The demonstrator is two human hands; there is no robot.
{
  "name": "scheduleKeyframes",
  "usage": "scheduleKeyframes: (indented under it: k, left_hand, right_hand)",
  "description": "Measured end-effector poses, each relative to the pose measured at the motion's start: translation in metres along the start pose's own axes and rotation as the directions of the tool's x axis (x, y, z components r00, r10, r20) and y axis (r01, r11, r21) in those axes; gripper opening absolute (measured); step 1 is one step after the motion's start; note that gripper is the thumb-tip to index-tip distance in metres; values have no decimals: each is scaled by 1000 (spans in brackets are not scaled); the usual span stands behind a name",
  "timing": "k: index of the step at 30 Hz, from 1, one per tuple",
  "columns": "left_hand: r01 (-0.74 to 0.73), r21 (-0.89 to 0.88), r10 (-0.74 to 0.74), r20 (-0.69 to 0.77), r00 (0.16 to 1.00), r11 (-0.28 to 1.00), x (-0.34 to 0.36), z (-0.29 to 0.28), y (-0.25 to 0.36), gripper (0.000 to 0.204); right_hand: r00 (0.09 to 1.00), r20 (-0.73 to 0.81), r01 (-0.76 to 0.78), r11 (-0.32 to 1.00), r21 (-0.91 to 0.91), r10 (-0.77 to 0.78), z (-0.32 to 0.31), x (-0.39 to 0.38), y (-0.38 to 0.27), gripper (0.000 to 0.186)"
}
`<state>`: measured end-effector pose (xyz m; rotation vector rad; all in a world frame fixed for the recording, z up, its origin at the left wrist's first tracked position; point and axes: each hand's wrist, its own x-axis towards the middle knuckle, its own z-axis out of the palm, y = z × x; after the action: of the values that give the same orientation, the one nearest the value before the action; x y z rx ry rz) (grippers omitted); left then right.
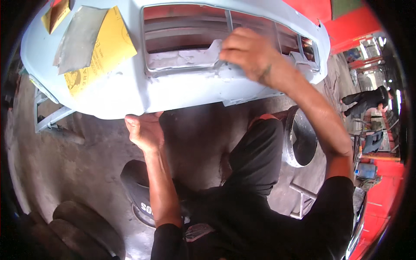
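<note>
A pale blue car bumper point(190, 89) with whitish sanded patches lies across the space before me. My left hand point(148, 131) is at its lower edge, palm up, thumb at the front and the other fingers mostly hidden behind the edge. My right hand point(247, 54) is closed, slightly blurred, at the lower rim of the bumper's wide opening. Whatever its curled fingers hold is hidden from view. A yellow-backed sheet of sandpaper point(113, 47) and a worn grey sheet point(81, 41) rest on the bumper's left part, with a smaller folded yellow piece point(56, 16) beyond them.
A metal stand point(54, 119) supports the bumper at left. Near my right knee stands a round metal drum point(300, 138), with a small metal frame point(302, 199) nearer me. Dark rounded shapes point(84, 225) lie at lower left. Another person point(368, 99) is at far right.
</note>
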<state>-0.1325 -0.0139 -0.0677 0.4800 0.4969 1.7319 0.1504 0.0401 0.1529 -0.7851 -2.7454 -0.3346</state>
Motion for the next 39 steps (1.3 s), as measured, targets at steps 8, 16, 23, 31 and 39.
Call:
scheduleKeyframes:
  k: [8, 16, 23, 31, 39]
  left_hand:
    - [-2, -19, 3, 58, 998, 1000, 4, -2, 1, 83]
    - [22, -13, -21, 84, 996, 1000, 3, -6, 2, 83]
    - [18, -18, -16, 69, 997, 1000, 3, -6, 3, 84]
    - [7, -19, -5, 100, 995, 1000, 5, -7, 3, 83]
    - [-23, -8, 23, 50, 998, 1000, 3, 6, 3, 81]
  right_hand:
    - [969, 71, -229, 968, -104, 237, -13, -18, 1, 31]
    - [921, 164, -299, 912, -281, 353, -15, -22, -46, 52]
    - [947, 138, -264, 948, -178, 289, -16, -17, -52, 47]
    - [916, 86, -384, 919, -90, 391, -11, -21, -32, 47]
    - [931, 41, -358, 931, -66, 362, -10, -27, -36, 56]
